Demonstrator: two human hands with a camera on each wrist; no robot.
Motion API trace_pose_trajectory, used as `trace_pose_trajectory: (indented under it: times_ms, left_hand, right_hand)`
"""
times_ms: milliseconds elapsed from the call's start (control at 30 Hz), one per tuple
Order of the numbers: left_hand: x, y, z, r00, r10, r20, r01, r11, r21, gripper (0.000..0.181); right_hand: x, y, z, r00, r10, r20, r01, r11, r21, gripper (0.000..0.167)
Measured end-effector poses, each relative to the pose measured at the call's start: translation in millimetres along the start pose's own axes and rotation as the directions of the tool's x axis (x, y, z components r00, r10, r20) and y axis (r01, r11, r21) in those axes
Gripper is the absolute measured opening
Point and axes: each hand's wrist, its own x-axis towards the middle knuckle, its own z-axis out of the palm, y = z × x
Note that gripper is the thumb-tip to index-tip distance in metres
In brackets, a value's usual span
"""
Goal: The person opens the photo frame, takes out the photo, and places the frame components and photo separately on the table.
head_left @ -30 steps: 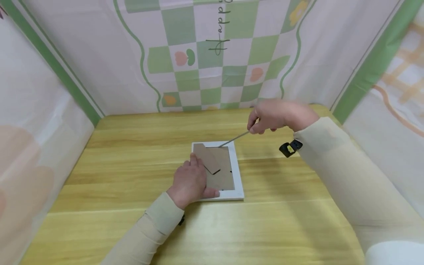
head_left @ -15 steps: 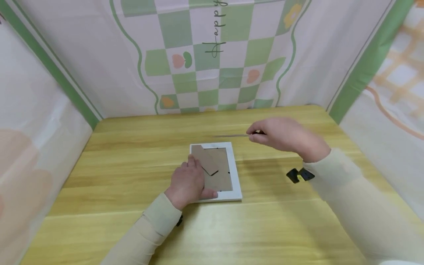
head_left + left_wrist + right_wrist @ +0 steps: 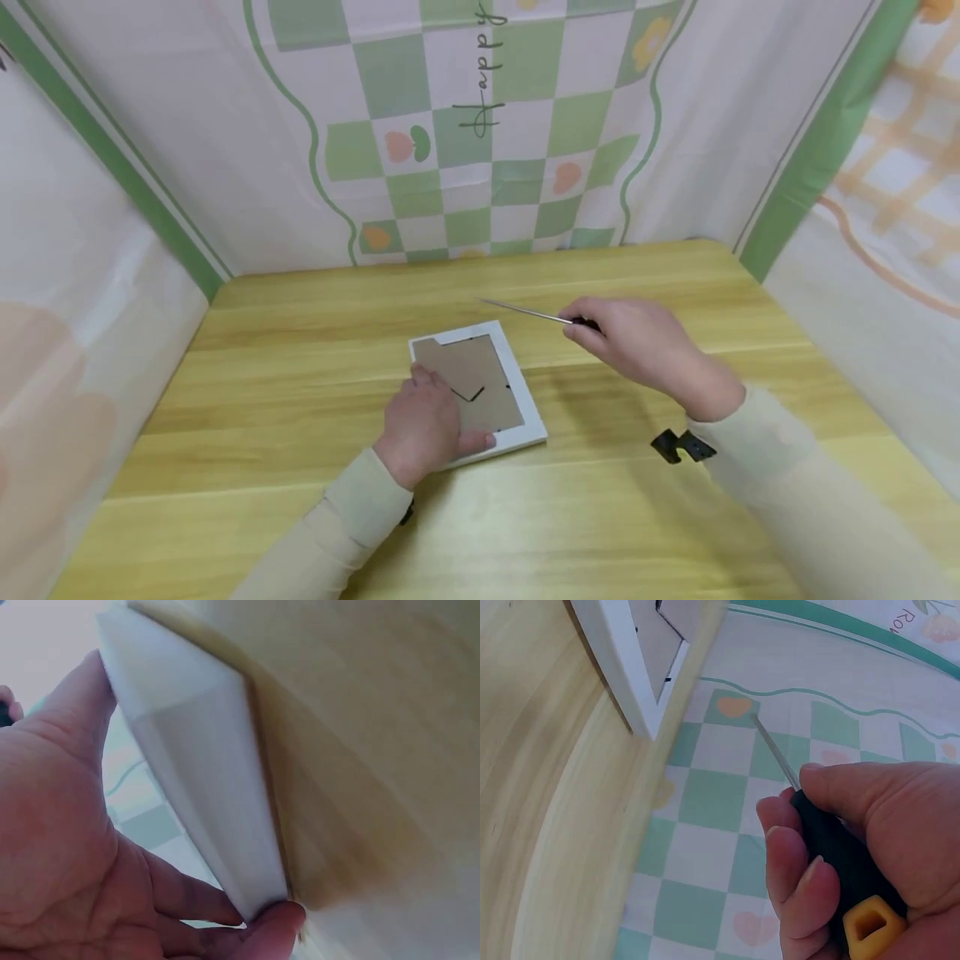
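Note:
A white picture frame (image 3: 529, 414) lies back side up on the table, its brown backing board (image 3: 480, 367) and folded stand showing. My left hand (image 3: 422, 421) grips it at the left, thumb on the near edge. In the left wrist view, the fingertips (image 3: 277, 926) curl round the side of the frame (image 3: 206, 772). My right hand (image 3: 645, 346) holds a screwdriver (image 3: 525, 312) above the table, right of the frame. Its thin metal shaft points left, beyond the frame's far edge, touching nothing. The right wrist view shows its dark handle (image 3: 844, 859) with a yellow end in my curled fingers.
The wooden table (image 3: 300, 333) extends around the frame on all sides. A patterned cloth (image 3: 450, 125) hangs behind it, and more cloth walls stand at the left and right. Small black tabs (image 3: 507, 387) hold the backing board's edges.
The screwdriver tip has left the frame's far edge and lifted away. My right hand has come nearer and lower. My left hand has turned the frame slightly counterclockwise.

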Motion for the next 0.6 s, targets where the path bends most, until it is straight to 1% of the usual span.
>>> trace_pose_trajectory:
  times_ms: [67,167,233,300,333,400,500,567,600]
  left_hand:
    - [-1.5,0.3,-0.3,1.0,-0.02,-0.002,0.019,0.999,-0.027,0.122]
    - [-2.6,-1.3,-2.1,0.999,-0.036,0.032,0.038,0.996,-0.075,0.12]
    - [-2.8,-4.3,-4.0,0.997,-0.039,0.061,0.045,0.993,-0.106,0.116]
    - [-3.2,-8.8,-4.7,0.997,-0.046,0.067,0.055,0.989,-0.137,0.109]
    - [-3.2,-11.5,-5.4,0.998,-0.042,0.054,0.049,0.99,-0.135,0.104]
    - [-2.1,-18.0,-5.9,1.0,-0.022,0.009,0.023,0.994,-0.111,0.096]
    - [4.1,-29.5,-6.3,0.997,0.029,-0.066,-0.033,0.997,-0.074,0.092]
    - [11.2,-37.4,-6.9,0.995,0.067,-0.078,-0.073,0.994,-0.076,0.095]
    - [14.8,-41.2,-7.1,0.995,0.076,-0.07,-0.082,0.993,-0.09,0.097]
  right_hand:
    - [-0.7,-0.5,0.5,1.0,0.005,-0.007,-0.005,1.0,0.008,0.023]
    - [-1.4,-1.6,0.3,1.0,0.01,-0.011,-0.009,1.0,0.02,0.023]
    - [-2.2,-2.3,-0.2,1.0,0.011,-0.009,-0.011,1.0,0.027,0.023]
    - [-3.3,-2.5,0.0,1.0,0.012,-0.011,-0.011,0.999,0.032,0.023]
    - [-3.8,-2.4,0.4,1.0,0.008,-0.015,-0.008,0.999,0.033,0.022]
    - [-4.6,-2.1,1.1,1.0,0.002,-0.022,-0.002,0.999,0.035,0.022]
    - [-5.0,-1.8,2.2,0.999,-0.007,-0.035,0.009,0.999,0.038,0.021]
    - [-5.1,-2.3,2.4,0.999,-0.009,-0.035,0.01,0.999,0.039,0.021]
    - [-5.2,-2.8,2.4,0.999,-0.008,-0.032,0.009,0.999,0.041,0.021]
